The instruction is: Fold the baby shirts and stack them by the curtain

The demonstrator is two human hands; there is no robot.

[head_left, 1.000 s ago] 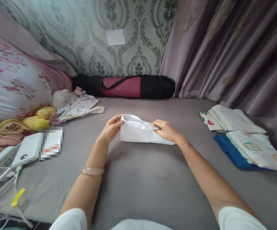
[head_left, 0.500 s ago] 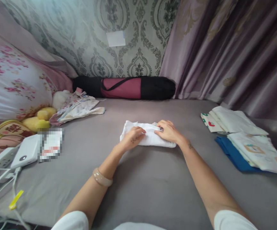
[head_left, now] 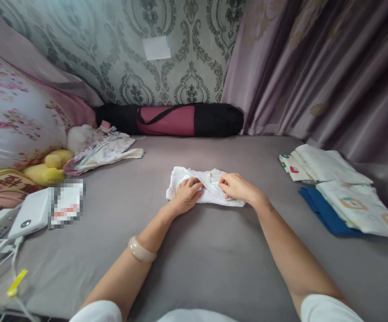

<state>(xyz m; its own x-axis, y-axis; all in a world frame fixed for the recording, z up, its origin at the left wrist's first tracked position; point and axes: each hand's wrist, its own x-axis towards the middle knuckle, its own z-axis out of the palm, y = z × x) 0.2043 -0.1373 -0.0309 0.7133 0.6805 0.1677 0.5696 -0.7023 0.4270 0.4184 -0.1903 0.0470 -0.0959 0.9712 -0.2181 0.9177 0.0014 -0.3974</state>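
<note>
A small white cloth (head_left: 180,179), folded and a little rumpled, lies in the middle of a grey bed sheet (head_left: 214,250). My left hand (head_left: 186,197) rests on its left half with the fingers curled down onto the fabric. My right hand (head_left: 236,188) lies on its right half, fingers bent and pinching a fold near the middle of the cloth. Both forearms reach out from the bottom of the view, and a pale bangle (head_left: 141,250) sits on my left wrist.
Folded patterned cloths (head_left: 341,179) and a blue one (head_left: 324,213) lie at the right. A black and maroon roll bag (head_left: 170,120) lies by the wall. At the left are a floral pillow (head_left: 12,120), plush toys (head_left: 46,165), a loose garment (head_left: 103,150), a power bank (head_left: 29,212) and cables.
The cloth, held up by both hands a second ago, now lies flat on the sheet. My left hand has moved onto it, and the fabric's middle is now bunched under my fingers.
</note>
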